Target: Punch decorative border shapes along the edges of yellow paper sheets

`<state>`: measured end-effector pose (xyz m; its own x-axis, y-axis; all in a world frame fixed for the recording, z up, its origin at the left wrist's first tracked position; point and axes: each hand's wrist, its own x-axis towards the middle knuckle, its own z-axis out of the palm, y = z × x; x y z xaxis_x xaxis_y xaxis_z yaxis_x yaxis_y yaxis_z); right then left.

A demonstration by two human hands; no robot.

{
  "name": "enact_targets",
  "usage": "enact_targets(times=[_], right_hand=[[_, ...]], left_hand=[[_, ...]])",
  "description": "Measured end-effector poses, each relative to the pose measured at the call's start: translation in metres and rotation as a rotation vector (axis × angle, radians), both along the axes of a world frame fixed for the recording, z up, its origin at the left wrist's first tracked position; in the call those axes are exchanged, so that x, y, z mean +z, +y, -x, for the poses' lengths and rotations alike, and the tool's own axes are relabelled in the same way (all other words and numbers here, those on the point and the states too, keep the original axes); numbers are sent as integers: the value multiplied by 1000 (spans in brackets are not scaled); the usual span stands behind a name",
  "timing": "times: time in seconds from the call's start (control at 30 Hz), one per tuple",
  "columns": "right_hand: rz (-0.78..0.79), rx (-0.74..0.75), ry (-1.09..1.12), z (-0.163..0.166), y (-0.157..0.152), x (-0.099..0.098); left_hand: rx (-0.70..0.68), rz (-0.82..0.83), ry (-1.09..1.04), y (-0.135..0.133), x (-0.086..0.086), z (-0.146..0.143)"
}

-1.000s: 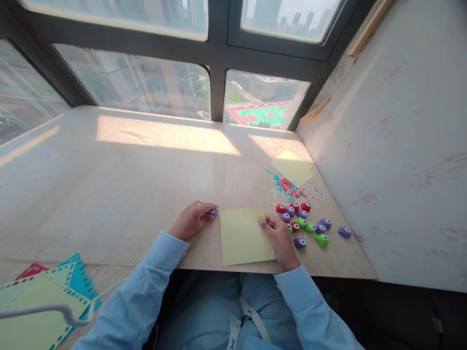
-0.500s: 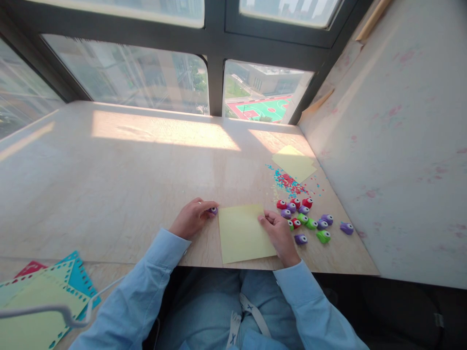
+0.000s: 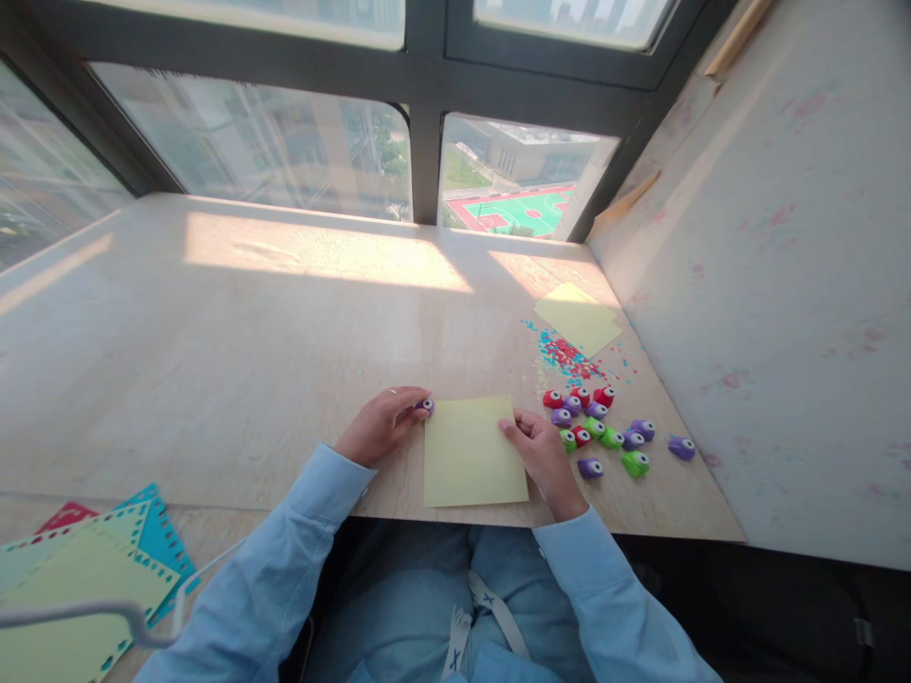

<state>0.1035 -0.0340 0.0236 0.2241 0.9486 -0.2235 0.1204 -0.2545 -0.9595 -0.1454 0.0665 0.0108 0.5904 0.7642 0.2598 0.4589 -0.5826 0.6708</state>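
A small purple craft punch (image 3: 425,406) is gripped between the thumb and fingers of my left hand (image 3: 381,424). It sits at the upper left corner of a pale yellow sheet of paper (image 3: 474,460); whether the corner is inside the punch's slot I cannot tell. My right hand (image 3: 545,457) pinches the sheet's right edge, thumb on top and fingers partly hidden beneath. Just right of that hand lie several more punches in purple, red and green, among them a purple punch (image 3: 590,469) and a green punch (image 3: 635,463).
Red and blue punched bits (image 3: 566,357) are scattered beyond the punches, beside more yellow sheets (image 3: 578,318). Hole-edged coloured papers (image 3: 92,588) lie at lower left, crossed by a white cable (image 3: 78,612). A wall (image 3: 804,285) bounds the right side; windows stand behind.
The yellow sheet has turned slightly and sits straighter. My left hand has brought the punch a little right and up, to the paper's corner. The camera view has shifted slightly.
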Motion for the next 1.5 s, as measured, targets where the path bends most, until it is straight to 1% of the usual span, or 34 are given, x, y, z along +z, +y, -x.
enact_targets(times=[0.07, 0.17, 0.2, 0.23, 0.3, 0.37, 0.43, 0.47, 0.53, 0.67, 0.83, 1.0, 1.17, 1.33, 1.5], right_hand=[[-71, -17, -215, -2, -2, 3], [-249, -110, -634, -4, -7, 10], [-308, -103, -734, -5, -9, 12], [-365, -66, -803, -5, -9, 14], [-469, 87, -870, -3, -9, 15], [-539, 283, -887, 1, -6, 13], [-564, 427, -886, 4, -3, 7], [-565, 468, -884, 4, -1, 3], [-567, 505, -879, 4, 1, -4], [-586, 515, -871, 0, 2, -15], [-611, 519, -898, -2, 0, -20], [-612, 516, -893, -1, -2, -20], [-601, 516, -873, -1, -3, -17], [-575, 513, -869, -1, -3, -15], [-569, 523, -879, 1, -2, -15]], left_hand=[[10, 27, -34, -1, 3, 0], [51, 65, -62, -4, 8, -1], [67, 78, -67, -5, 9, -1], [83, 92, -71, -6, 10, -2], [106, 121, -82, -8, 12, -4], [114, 156, -97, -9, 13, -5], [113, 188, -109, -10, 14, -6], [112, 203, -111, -10, 14, -6], [116, 233, -112, -10, 13, -5], [135, 296, -121, -8, 13, -4], [120, 325, -110, -8, 16, -3], [157, 299, -92, -9, 17, -4], [187, 284, -103, -9, 14, -5], [179, 272, -98, -10, 12, -5], [191, 293, -97, -10, 13, -5]])
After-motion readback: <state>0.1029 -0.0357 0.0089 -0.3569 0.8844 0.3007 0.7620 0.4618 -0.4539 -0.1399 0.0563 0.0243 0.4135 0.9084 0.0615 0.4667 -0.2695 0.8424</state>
